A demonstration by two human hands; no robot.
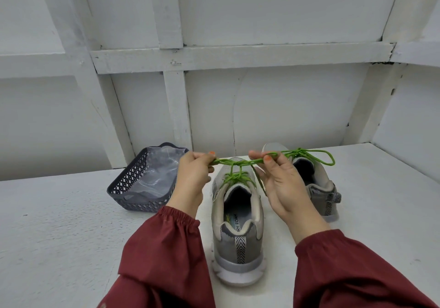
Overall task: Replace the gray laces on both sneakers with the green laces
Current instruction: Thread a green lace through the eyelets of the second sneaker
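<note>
A gray sneaker stands heel toward me on the white table, threaded with a green lace. Above its tongue, my left hand pinches one loop of that lace and my right hand pinches the other, both pulled sideways from a knot between them. A second gray sneaker stands behind my right hand, partly hidden by it, with a tied green lace bow on top.
A dark gray lattice basket holding a clear plastic bag sits at the left of the table, close to my left wrist. White panelled walls close off the back and right sides. Bare tabletop lies front left.
</note>
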